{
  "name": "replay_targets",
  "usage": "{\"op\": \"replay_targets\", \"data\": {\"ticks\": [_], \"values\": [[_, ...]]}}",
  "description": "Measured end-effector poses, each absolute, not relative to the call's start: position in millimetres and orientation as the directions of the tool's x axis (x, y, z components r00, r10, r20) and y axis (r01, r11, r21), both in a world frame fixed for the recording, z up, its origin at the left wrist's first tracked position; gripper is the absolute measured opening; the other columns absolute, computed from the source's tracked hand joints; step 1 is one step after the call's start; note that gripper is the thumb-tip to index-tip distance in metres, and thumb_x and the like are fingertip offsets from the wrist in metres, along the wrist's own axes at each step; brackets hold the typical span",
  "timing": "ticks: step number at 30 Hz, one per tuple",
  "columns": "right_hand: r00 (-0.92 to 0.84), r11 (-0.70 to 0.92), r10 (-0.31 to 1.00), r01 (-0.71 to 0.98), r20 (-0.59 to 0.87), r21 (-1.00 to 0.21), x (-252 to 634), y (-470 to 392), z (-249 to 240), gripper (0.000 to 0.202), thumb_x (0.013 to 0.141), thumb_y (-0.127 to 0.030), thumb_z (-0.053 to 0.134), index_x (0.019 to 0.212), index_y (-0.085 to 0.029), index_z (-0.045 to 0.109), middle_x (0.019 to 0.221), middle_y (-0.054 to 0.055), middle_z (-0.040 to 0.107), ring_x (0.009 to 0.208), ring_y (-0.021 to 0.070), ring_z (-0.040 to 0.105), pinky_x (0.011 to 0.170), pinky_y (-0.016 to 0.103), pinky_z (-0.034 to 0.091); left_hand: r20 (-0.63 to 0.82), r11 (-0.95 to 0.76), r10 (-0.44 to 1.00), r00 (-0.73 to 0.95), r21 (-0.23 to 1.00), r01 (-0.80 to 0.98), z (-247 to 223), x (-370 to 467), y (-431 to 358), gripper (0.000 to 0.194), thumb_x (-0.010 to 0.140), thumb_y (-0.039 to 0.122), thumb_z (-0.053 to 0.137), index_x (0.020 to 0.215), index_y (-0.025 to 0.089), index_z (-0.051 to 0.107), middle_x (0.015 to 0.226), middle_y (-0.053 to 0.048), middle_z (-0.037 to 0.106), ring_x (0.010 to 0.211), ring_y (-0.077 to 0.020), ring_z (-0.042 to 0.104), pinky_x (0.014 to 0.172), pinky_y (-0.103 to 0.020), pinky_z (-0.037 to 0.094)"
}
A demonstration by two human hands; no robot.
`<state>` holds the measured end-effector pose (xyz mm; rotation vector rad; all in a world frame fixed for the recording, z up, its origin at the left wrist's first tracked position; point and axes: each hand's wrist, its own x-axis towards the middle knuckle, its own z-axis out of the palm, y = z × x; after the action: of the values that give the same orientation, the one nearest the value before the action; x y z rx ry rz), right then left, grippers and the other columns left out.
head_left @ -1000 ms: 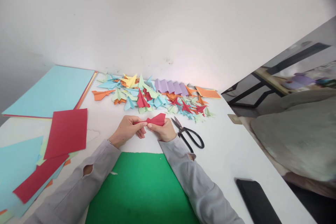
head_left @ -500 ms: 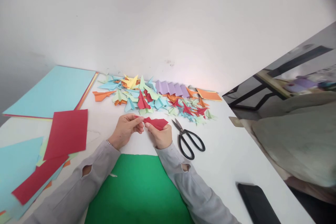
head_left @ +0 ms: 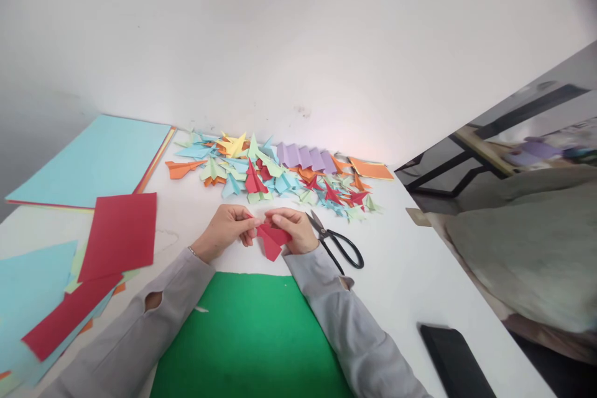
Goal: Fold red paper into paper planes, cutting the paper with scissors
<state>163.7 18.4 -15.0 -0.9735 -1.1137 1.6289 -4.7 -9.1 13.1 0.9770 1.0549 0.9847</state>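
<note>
A single view looks from the person's head, above and behind the fingers [head_left: 247, 224], facing forward and tilted down at the table [head_left: 396, 261]. It stands far enough back to take in both sleeves [head_left: 135, 329] on the near side of the fingers, the wall [head_left: 298, 43] beyond them, and broad stretches to either side.

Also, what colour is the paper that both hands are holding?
The folded paper is red, best seen in the head view.

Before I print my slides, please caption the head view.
Left hand and right hand hold folded red paper near scissors and colorful paper planes.
</note>
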Motion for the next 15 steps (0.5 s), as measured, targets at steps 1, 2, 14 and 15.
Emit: {"op": "replay_targets", "data": {"ticks": [1, 2, 14, 15], "values": [[-0.353, -0.172, 0.93, -0.173, -0.102, -0.97, 164.9, 18.0, -14.6, 0.029, 0.054, -0.041, 0.079, 0.071, -0.018, 0.071, 0.063, 0.001, 0.067, 0.055, 0.0121, 0.058, 0.057, 0.026, 0.046, -0.228, 0.258, 0.953, 0.201, 0.956, -0.137, 13.3, -4.4, -9.5, 0.032, 0.057, 0.037, 0.078, 0.056, 0.012, 0.058, 0.045, -0.001, 0.06, 0.035, -0.0105, 0.053, 0.037, -0.021, 0.043], [-0.422, -0.136, 0.903, -0.104, -0.08, -0.985, 165.3, 17.2, -14.0, 0.029, 0.055, -0.04, 0.079, 0.07, -0.017, 0.071, 0.062, 0.001, 0.067, 0.056, 0.0121, 0.057, 0.057, 0.026, 0.045, -0.229, 0.258, 0.948, 0.219, 0.959, -0.115, 13.3, -4.2, -9.7, 0.032, 0.057, 0.037, 0.078, 0.055, 0.012, 0.058, 0.044, -0.001, 0.06, 0.035, -0.0104, 0.053, 0.037, -0.021, 0.042], [-0.508, 0.059, 0.861, 0.052, 0.025, -0.997, 156.8, 8.9, -18.3, 0.033, 0.074, -0.044, 0.064, 0.06, -0.015, 0.067, 0.06, 0.004, 0.065, 0.057, 0.0136, 0.057, 0.058, 0.027, 0.045, -0.151, 0.172, 0.978, 0.14, 0.973, -0.152, 9.8, -2.2, -7.4, 0.031, 0.063, 0.034, 0.074, 0.05, 0.013, 0.056, 0.042, 0.002, 0.055, 0.033, -0.0049, 0.044, 0.036, -0.017, 0.033], [-0.518, 0.052, 0.855, 0.043, 0.023, -0.998, 157.1, 9.0, -17.8, 0.033, 0.073, -0.044, 0.065, 0.06, -0.015, 0.067, 0.06, 0.004, 0.066, 0.056, 0.0136, 0.057, 0.058, 0.027, 0.045, -0.144, 0.166, 0.979, 0.145, 0.973, -0.158, 9.7, -2.1, -7.5, 0.031, 0.063, 0.035, 0.074, 0.05, 0.013, 0.056, 0.042, 0.002, 0.055, 0.034, -0.0053, 0.045, 0.036, -0.018, 0.034]]}}
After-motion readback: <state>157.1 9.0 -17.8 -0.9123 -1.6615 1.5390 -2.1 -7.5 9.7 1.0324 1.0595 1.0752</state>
